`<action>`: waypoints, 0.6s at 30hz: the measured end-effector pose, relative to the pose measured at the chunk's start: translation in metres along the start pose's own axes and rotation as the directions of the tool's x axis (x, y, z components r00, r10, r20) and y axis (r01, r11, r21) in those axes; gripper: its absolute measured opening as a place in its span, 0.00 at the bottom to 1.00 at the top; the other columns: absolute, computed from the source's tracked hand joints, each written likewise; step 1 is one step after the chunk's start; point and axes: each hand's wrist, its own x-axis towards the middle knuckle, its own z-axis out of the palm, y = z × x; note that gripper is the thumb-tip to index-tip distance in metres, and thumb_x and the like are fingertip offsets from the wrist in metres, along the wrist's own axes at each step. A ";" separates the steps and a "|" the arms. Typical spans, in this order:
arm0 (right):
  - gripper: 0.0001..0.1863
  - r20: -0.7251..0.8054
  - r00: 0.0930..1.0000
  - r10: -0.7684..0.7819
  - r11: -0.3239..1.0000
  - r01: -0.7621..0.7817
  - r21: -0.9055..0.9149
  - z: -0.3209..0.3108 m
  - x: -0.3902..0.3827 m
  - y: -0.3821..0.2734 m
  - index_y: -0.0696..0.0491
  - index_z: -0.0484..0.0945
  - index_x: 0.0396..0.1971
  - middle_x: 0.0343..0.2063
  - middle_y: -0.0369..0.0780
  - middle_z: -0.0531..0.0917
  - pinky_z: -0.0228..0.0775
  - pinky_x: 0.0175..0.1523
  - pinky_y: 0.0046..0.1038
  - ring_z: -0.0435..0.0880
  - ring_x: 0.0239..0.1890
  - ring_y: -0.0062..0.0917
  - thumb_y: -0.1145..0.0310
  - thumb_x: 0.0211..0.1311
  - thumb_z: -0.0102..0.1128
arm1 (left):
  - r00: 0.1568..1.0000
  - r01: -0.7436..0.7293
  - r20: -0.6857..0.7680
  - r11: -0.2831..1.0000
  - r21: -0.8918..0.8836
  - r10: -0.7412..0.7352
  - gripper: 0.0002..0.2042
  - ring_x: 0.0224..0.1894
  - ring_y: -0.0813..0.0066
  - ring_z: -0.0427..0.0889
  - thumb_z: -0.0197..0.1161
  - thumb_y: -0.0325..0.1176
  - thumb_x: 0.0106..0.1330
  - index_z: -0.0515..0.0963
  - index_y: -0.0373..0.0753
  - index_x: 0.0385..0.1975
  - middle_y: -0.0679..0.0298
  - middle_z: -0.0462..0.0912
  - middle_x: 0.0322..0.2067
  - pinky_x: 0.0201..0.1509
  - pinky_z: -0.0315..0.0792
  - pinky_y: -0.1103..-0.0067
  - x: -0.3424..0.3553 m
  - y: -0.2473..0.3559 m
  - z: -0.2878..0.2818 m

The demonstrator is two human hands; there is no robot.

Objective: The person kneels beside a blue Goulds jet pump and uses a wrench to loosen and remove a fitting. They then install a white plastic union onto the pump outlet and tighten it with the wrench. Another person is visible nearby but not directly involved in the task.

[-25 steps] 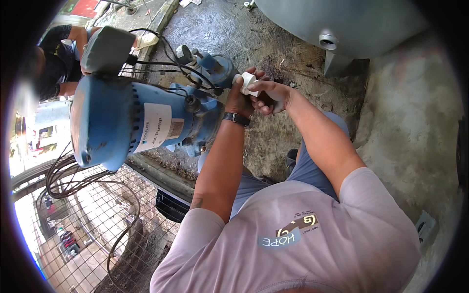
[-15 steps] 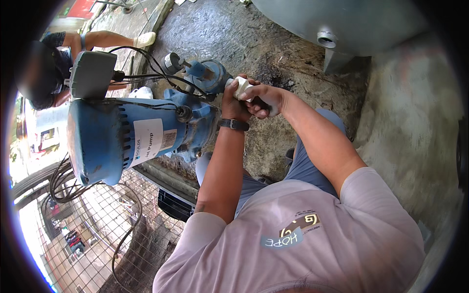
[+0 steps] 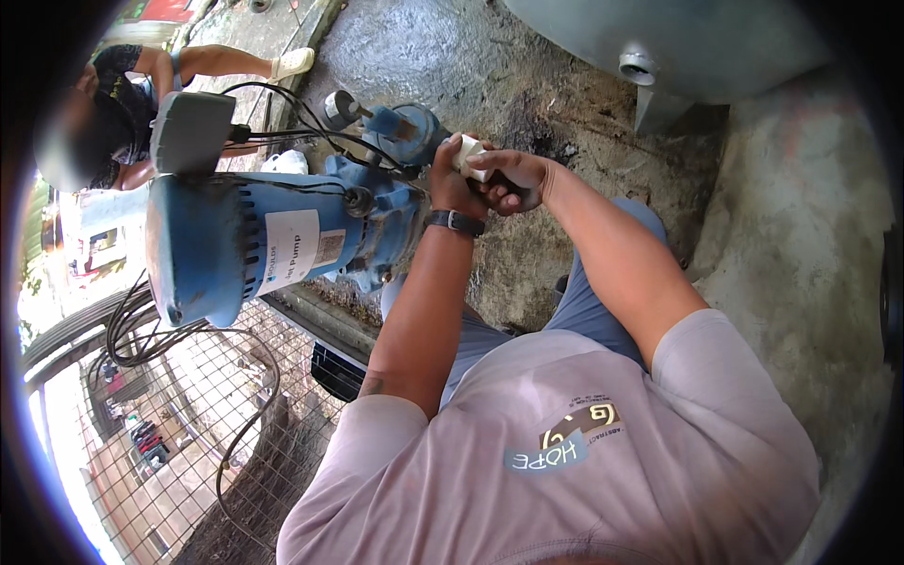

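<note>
A white plastic fitting sits at the side of the blue pump head. My left hand is closed round it, thumb upward, beside that head. My right hand grips the same fitting from the right, its thumb across the white plastic and its fingers curled underneath. The blue pump motor lies to the left of my wrists, with a grey box, black cables and a round gauge above it. Whether the fitting is joined to the pump is hidden by my fingers.
A co-worker is at upper left, one leg stretched toward a concrete edge. A grey tank with a side outlet stands at upper right beside a concrete wall. Wire mesh and coiled black cables occupy the lower left.
Both my hands stay on the white fitting, with little change in grip. The view has shifted slightly. The co-worker's leg and body show more fully beside the grey box.
</note>
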 end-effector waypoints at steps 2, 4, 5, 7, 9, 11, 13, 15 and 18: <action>0.20 -0.018 0.999 -0.050 0.998 0.050 -0.026 0.007 -0.005 -0.002 0.47 0.73 0.30 0.22 0.30 0.71 0.60 0.13 0.14 0.69 0.16 0.12 0.48 0.55 0.69 | 1.000 0.016 -0.005 0.999 0.051 -0.015 0.15 0.28 0.68 0.82 0.58 0.48 0.63 0.74 0.44 0.39 0.62 0.82 0.30 0.27 0.76 0.75 -0.004 0.004 0.004; 0.21 -0.014 0.995 -0.103 0.993 0.102 -0.053 0.017 -0.007 -0.002 0.47 0.73 0.31 0.21 0.30 0.72 0.61 0.15 0.15 0.70 0.16 0.12 0.44 0.56 0.67 | 1.000 -0.022 0.009 0.993 0.113 0.021 0.20 0.26 0.68 0.82 0.55 0.56 0.64 0.77 0.45 0.38 0.64 0.83 0.32 0.20 0.74 0.73 0.007 0.003 -0.007; 0.22 -0.014 0.992 -0.128 0.990 0.127 -0.056 0.017 -0.009 0.003 0.47 0.73 0.32 0.21 0.30 0.72 0.61 0.16 0.15 0.70 0.17 0.12 0.42 0.57 0.65 | 1.000 0.022 0.014 0.986 0.163 -0.024 0.22 0.26 0.68 0.82 0.55 0.58 0.63 0.77 0.44 0.38 0.64 0.83 0.32 0.20 0.74 0.73 0.009 0.004 -0.010; 0.23 -0.032 0.985 -0.172 0.980 0.168 -0.102 0.018 -0.012 0.006 0.46 0.74 0.32 0.20 0.29 0.72 0.61 0.17 0.16 0.70 0.17 0.12 0.39 0.58 0.62 | 0.993 0.107 0.012 0.961 0.256 -0.113 0.25 0.26 0.68 0.81 0.54 0.62 0.63 0.77 0.44 0.37 0.65 0.83 0.32 0.20 0.74 0.73 0.007 0.006 -0.015; 0.24 -0.064 0.976 -0.210 0.962 0.195 -0.194 0.022 -0.015 0.006 0.45 0.74 0.32 0.19 0.28 0.72 0.60 0.19 0.16 0.70 0.17 0.12 0.37 0.59 0.59 | 0.999 0.008 -0.039 0.943 0.333 0.006 0.26 0.31 0.72 0.82 0.53 0.63 0.65 0.77 0.43 0.40 0.66 0.82 0.33 0.30 0.75 0.76 -0.001 0.002 -0.016; 0.24 -0.154 0.960 -0.235 0.943 0.187 -0.275 0.027 -0.014 0.007 0.44 0.75 0.31 0.19 0.28 0.72 0.59 0.20 0.17 0.70 0.17 0.13 0.35 0.59 0.58 | 0.974 -0.132 -0.126 0.924 0.358 0.188 0.25 0.34 0.74 0.81 0.53 0.61 0.67 0.76 0.42 0.42 0.66 0.82 0.34 0.36 0.74 0.77 -0.018 -0.009 -0.011; 0.26 -0.208 0.956 -0.208 0.934 0.131 -0.333 0.029 -0.012 0.009 0.43 0.76 0.31 0.18 0.28 0.72 0.59 0.21 0.19 0.71 0.17 0.15 0.33 0.58 0.57 | 0.964 -0.168 -0.073 0.795 0.583 0.257 0.24 0.39 0.75 0.80 0.57 0.54 0.68 0.74 0.38 0.49 0.64 0.81 0.37 0.42 0.73 0.78 -0.045 -0.012 -0.032; 0.29 -0.212 0.956 -0.203 0.924 0.115 -0.366 0.011 -0.007 0.007 0.44 0.75 0.28 0.17 0.30 0.73 0.60 0.22 0.24 0.71 0.16 0.20 0.30 0.56 0.56 | 0.891 -0.379 0.119 0.574 0.726 0.437 0.27 0.47 0.73 0.79 0.64 0.44 0.65 0.70 0.31 0.57 0.59 0.80 0.45 0.50 0.73 0.77 -0.095 -0.007 -0.018; 0.33 -0.244 0.957 -0.158 0.943 0.074 -0.323 0.024 -0.011 0.008 0.47 0.72 0.23 0.13 0.32 0.71 0.61 0.21 0.25 0.72 0.14 0.22 0.28 0.54 0.56 | 0.800 -0.582 0.402 0.410 0.703 0.447 0.26 0.47 0.68 0.81 0.69 0.36 0.62 0.71 0.27 0.56 0.53 0.80 0.45 0.53 0.75 0.74 -0.206 0.059 0.038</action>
